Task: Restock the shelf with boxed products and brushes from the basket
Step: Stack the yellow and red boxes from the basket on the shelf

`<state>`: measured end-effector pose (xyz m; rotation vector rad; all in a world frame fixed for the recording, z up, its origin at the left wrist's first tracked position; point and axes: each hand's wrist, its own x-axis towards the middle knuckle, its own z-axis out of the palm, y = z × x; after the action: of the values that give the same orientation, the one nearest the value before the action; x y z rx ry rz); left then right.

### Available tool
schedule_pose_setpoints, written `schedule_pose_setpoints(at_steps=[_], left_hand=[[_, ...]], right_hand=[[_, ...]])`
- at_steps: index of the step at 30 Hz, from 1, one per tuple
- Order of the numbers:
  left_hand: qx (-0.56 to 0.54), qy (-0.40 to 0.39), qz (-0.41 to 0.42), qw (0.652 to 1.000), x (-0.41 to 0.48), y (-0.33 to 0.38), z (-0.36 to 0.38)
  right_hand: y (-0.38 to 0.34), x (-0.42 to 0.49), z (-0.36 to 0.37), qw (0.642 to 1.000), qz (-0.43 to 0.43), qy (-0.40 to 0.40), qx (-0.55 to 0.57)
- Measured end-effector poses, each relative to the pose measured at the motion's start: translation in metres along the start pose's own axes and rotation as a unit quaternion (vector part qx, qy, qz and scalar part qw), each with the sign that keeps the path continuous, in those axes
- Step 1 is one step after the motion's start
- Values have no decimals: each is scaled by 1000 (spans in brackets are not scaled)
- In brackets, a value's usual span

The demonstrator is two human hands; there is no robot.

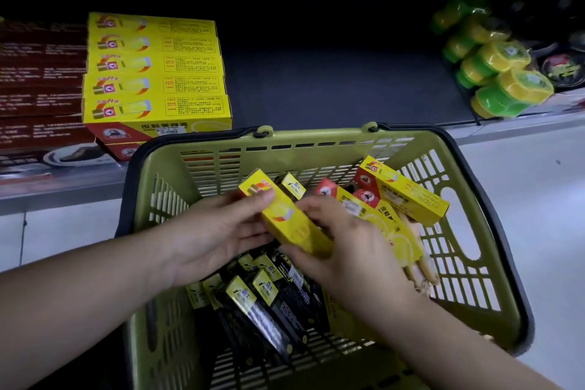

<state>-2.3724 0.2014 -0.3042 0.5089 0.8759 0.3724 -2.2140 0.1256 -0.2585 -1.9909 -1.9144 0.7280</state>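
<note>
From the head view we see both hands over the olive-green slatted plastic basket [164,199], which stands against the edge of the dark grey shelf [332,89]; the left hand [218,231] and the right hand [345,250] together grip one slim yellow cardboard box [285,222], lifted just above the basket's contents; the left thumb lies on the box's far end with the fingers under it, and the right fingers curl round its near end; the box's long axis runs from far-left to near-right, tilted; the stack of matching yellow boxes [155,73] on the shelf lies ahead and to the left of the grip, so we judge the left hand the nearer one for carrying it over; those stacked boxes lie with their long sides across the shelf, so the held box needs a turn to match them; bare shelf lies to the right of the stack, between it and the green and yellow round tubs [503,73]; dark red flat boxes [41,82] sit just left of the stack; in the basket remain black boxes with yellow labels [269,304], more yellow and red boxes [408,190] and pale stick-like handles [418,266], probably the brushes; on the stack's front and on one basket box we read 皮鞋, the rest being blurred; the black boxes' labels are too small to read.
</note>
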Motion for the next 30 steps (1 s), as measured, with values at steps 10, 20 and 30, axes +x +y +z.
schedule_pose_setpoints(at_steps=[10,20,30], left_hand=[[2,74,-21,997,8,0,-8],[-18,59,-12,998,4,3,-3],[23,69,129,989,-22,10,0]], right_hand=[[133,29,-37,939,237,2,-249],[47,3,-47,985,110,124,44],[-6,2,2,958,-9,-51,282]])
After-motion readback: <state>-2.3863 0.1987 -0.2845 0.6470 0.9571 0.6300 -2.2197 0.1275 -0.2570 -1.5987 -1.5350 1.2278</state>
